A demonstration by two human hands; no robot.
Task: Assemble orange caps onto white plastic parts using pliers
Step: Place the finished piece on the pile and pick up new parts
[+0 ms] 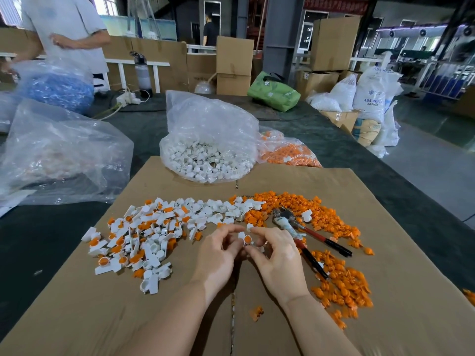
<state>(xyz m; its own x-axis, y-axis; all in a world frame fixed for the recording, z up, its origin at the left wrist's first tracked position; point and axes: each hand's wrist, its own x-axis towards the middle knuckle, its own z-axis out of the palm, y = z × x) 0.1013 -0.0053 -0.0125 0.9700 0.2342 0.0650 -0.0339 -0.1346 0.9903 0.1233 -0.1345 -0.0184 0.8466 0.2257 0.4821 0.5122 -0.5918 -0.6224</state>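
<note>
Orange cap seated in a white part (245,239), pinched between your left hand (218,249) and right hand (276,253) over the cardboard (180,317). Hand-fitting looks done; next, reach right for the pliers (300,232), lying untouched beside the loose caps (341,283).

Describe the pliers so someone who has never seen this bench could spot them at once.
Start at the brown cardboard sheet covering the table, then look just right of the right hand. The pliers lie untouched among loose orange caps. They are the only metal tool there, with two long red-and-black handles.
</note>
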